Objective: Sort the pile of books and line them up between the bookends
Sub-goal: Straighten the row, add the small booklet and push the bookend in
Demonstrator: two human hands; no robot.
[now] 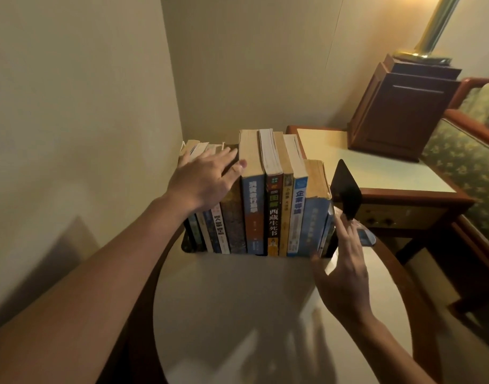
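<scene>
My left hand (203, 181) lies flat and open, fingers spread, palm down on the tops of the shorter books at the left end of the row of books (258, 200), mid-frame. Not gripping anything, just pressing. Left bookend (189, 243) shows only as a dark base under that end. The row stands upright w/ spines toward me, long axis running left to right across the far edge of the round desk (265, 300); taller vols sit in the middle, a thick blue one at the right end w/ a thin one beside it. Right bookend (346, 189) is just beyond that end, black plate tilted, a small gap btwn it and the last book. My right hand (344, 270) is open too, fingers extended up along the row's right end, fingertips near the bookend's lower edge; can't tell if they touch it. That hand's nearer, so I reckon it pushes the bookend leftward, along the row axis, while the left hand braces.
</scene>
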